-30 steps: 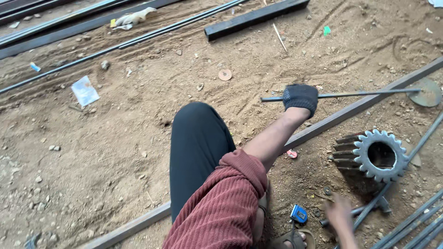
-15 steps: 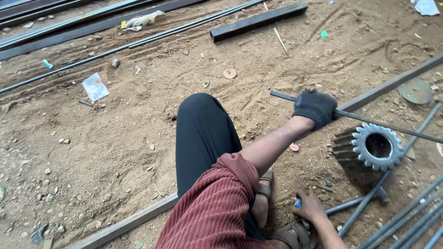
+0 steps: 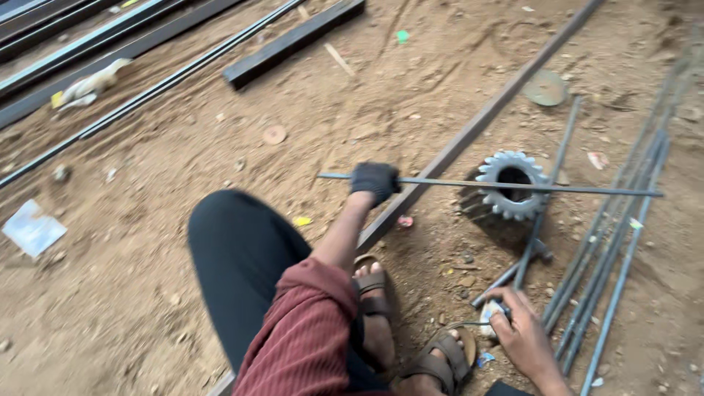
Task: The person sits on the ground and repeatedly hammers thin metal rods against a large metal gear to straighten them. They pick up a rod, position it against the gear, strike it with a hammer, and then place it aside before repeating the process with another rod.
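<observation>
A long steel bar [image 3: 469, 132] lies slantwise across the dirt floor [image 3: 147, 293]. A short dark beam [image 3: 293, 42] rests near the top, with long rails [image 3: 88, 44] to its left. A white glove [image 3: 88, 86] lies beside those rails. A crumpled sheet of paper [image 3: 31, 229] sits at the left edge. A small round disc [image 3: 274, 134] lies on the dirt below the beam, and a larger grey disc [image 3: 545, 88] lies just right of the steel bar. A small green scrap [image 3: 402, 35] lies near the top.
</observation>
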